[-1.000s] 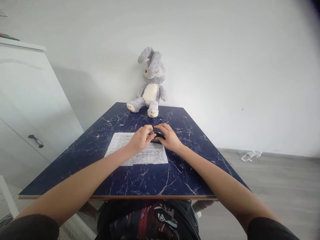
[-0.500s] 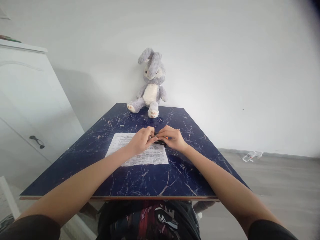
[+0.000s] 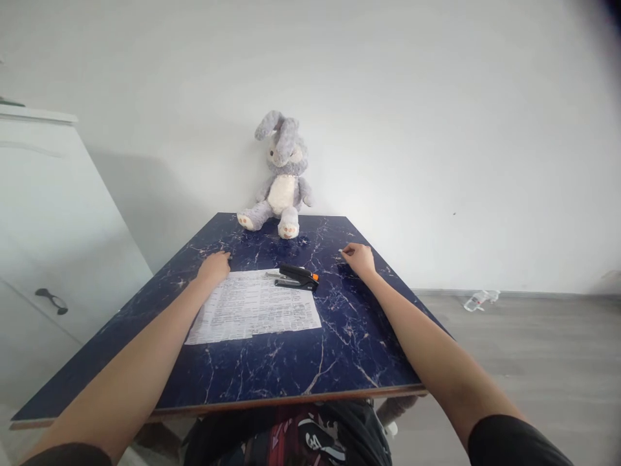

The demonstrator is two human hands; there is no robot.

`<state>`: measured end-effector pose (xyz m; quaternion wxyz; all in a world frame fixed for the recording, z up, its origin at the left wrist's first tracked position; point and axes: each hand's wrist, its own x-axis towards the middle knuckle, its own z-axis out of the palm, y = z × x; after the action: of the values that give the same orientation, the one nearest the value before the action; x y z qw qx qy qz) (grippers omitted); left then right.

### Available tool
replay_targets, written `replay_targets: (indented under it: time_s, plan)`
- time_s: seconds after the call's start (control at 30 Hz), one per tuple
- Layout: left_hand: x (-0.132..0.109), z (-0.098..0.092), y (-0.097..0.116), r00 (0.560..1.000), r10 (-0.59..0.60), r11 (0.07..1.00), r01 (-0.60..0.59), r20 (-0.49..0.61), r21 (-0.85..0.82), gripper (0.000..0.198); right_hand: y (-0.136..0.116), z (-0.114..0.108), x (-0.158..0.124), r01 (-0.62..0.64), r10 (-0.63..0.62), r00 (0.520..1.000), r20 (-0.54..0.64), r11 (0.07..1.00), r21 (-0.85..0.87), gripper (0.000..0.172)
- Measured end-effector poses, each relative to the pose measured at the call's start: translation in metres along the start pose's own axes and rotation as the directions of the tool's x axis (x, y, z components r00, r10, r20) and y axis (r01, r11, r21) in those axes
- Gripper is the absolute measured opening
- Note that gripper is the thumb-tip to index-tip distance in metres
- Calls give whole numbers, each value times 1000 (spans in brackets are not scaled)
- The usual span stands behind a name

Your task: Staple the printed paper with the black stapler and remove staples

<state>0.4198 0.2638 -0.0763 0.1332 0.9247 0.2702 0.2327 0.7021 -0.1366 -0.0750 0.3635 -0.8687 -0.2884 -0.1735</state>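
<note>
On the printed paper sheets lies a black stapler with an orange button, its upper arm raised off the base and a metal part showing at its left end. My left hand is at the sheets' upper left corner, its fingers closed at a small grey strip, most of which they hide. To the right of the stapler, my right hand pinches a small pale piece just over the tabletop; it is too small to name. Neither hand touches the stapler.
A grey plush rabbit sits at the back of the dark blue marbled table, against the wall. A white cabinet stands at the left. On the floor at the right lies a clear plastic item.
Both hands have let go of the stapler, which now lies on the sheets. My left hand has moved left to the small grey strip; my right hand has moved right and holds a small piece.
</note>
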Motion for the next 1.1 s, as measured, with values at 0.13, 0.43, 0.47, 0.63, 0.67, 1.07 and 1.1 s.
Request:
replay_targets:
  time_s: [0.13, 0.43, 0.47, 0.63, 0.67, 1.07, 1.1]
  plan:
    - [-2, -9, 6, 1000, -8, 991, 5, 22, 131, 26, 1, 10, 2, 22, -23, 1000, 6, 996, 91, 16]
    - [-9, -18, 34, 993, 81, 989, -70, -88, 129, 26, 7, 17, 6, 44, -48, 998, 49, 996, 77, 8]
    - [-11, -17, 41, 988, 106, 992, -98, -110, 75, 29, 6, 17, 6, 56, -58, 998, 37, 996, 69, 9]
    - [-31, -13, 85, 949, 274, 891, -312, -157, -330, 35, -2, 22, 5, 165, -166, 986, 14, 985, 50, 21]
    - [-35, -12, 92, 940, 308, 864, -341, -149, -371, 37, -4, 24, 4, 197, -199, 979, 37, 979, 50, 20]
    - [-47, -7, 111, 938, 343, 709, -231, 39, -666, 31, -9, 23, -1, 339, -350, 913, 208, 937, 88, 16]
    - [-48, -7, 111, 940, 337, 687, -212, 47, -695, 30, -9, 23, -1, 340, -351, 911, 214, 936, 89, 16]
